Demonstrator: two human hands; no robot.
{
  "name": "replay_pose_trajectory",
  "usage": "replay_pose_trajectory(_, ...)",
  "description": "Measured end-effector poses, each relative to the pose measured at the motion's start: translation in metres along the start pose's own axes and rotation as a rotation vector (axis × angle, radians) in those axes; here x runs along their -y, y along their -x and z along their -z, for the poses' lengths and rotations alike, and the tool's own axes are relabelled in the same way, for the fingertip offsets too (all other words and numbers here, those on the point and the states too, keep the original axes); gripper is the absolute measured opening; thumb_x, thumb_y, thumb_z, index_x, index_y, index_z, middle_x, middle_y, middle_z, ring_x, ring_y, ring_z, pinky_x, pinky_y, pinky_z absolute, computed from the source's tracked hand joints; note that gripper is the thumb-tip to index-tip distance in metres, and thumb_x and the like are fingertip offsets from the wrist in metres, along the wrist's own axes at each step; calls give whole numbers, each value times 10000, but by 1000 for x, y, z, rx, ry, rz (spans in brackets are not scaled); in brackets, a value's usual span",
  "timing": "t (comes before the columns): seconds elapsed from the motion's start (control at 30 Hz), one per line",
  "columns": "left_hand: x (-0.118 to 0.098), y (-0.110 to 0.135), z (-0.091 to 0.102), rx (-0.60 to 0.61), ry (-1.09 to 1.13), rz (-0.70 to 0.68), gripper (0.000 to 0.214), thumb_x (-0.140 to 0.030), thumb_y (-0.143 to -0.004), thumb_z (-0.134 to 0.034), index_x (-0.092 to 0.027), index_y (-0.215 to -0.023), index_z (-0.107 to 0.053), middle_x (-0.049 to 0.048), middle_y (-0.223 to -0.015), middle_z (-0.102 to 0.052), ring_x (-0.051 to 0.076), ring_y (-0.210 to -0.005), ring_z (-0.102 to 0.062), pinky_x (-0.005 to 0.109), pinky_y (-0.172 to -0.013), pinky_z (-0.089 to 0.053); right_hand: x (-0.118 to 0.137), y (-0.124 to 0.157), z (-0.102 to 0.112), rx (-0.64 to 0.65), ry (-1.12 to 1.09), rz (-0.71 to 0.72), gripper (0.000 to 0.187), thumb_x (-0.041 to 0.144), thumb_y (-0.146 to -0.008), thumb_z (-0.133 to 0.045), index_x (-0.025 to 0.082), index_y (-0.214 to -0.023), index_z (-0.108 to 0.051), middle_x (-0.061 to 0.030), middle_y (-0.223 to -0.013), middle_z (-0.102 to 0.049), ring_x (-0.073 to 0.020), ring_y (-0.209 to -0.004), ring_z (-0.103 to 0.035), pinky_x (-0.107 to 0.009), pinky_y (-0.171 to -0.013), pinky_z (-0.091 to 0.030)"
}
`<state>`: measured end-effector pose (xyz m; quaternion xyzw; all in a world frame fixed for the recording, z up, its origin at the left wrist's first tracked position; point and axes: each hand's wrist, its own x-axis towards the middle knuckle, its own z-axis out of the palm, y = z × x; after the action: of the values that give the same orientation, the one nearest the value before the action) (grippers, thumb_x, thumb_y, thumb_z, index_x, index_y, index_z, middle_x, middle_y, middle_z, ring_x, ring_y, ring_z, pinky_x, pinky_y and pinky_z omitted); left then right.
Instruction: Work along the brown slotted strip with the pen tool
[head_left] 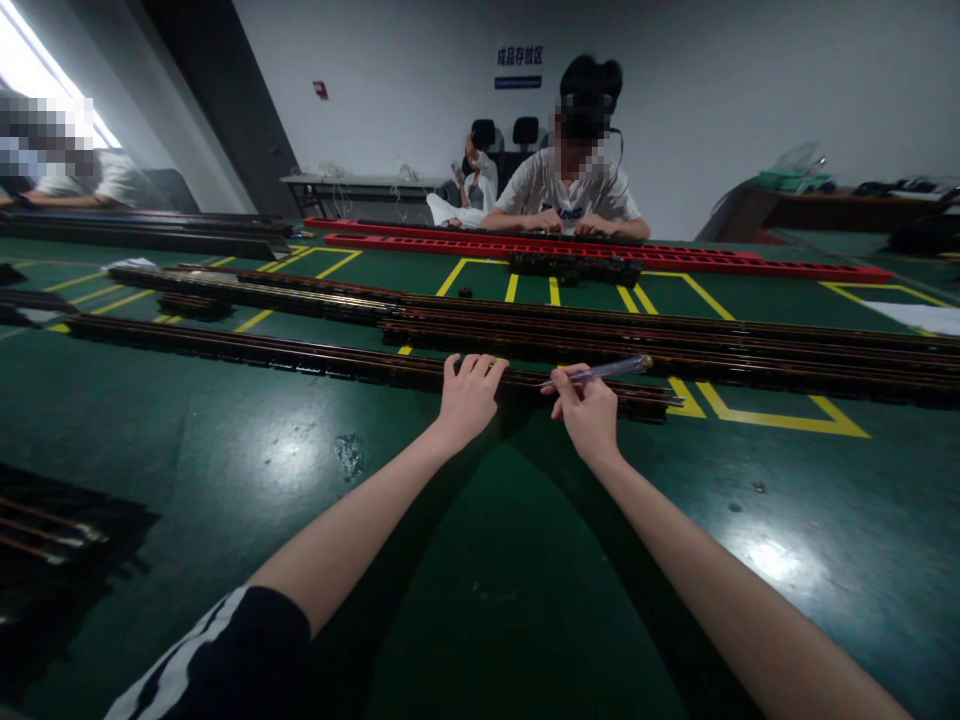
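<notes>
Across the green table in front of me lies a long, dark rail (322, 358) with thin copper-coloured rods along it. My left hand (470, 395) grips this rail near its right part, fingers bent over the top and slightly apart. In my right hand (589, 405) is a slim pen (611, 369) with a clear barrel and a brownish end. It slants, its thin tip pointing left and down at the rail between my two hands. Whether the tip touches the rail, I cannot tell. My right fingertips are close to the rail's near edge.
Behind the rail lie several similar dark rails (720, 350). Red slotted beams (787, 268) run along the far side, where a person (577, 190) works. Another dark bundle (60, 540) is at the near left. Yellow tape (787, 422) marks the green tabletop (247, 480).
</notes>
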<state>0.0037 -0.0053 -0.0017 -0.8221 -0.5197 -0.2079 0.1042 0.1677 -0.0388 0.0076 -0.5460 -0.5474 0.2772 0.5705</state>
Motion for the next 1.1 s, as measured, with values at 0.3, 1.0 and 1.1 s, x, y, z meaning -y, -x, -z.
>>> replay_pose_trajectory(0.3,1,0,0,12,-4,47,517,-19,-795,-346,-214,-1225,-558,66,-1253,-595,248,-1202,-491,533,-1086,-337,-6,-2,-1,5,-8,22,451,576,-799,-538,126,-836,-540,-63,-757,-674,-51,-407,-500,-168,-420,-401)
replay_pose_trajectory(1.0,5,-1,6,31,127,-11,413,-235,-879,-362,-202,-1244,-553,72,-1258,-602,217,-1205,-513,497,-1127,-315,-3,-1,0,-101,34,18,394,513,-835,-497,123,-793,-526,-47,-683,-645,-50,-397,-490,-156,-399,-382)
replay_pose_trajectory(1.1,4,-1,4,35,141,-16,419,-298,-884,-377,-201,-1259,-537,75,-1272,-594,218,-1211,-508,493,-1117,-323,-3,-1,0,-143,20,-6,378,501,-831,-501,127,-781,-512,-36,-649,-627,-50,-389,-479,-152,-393,-371)
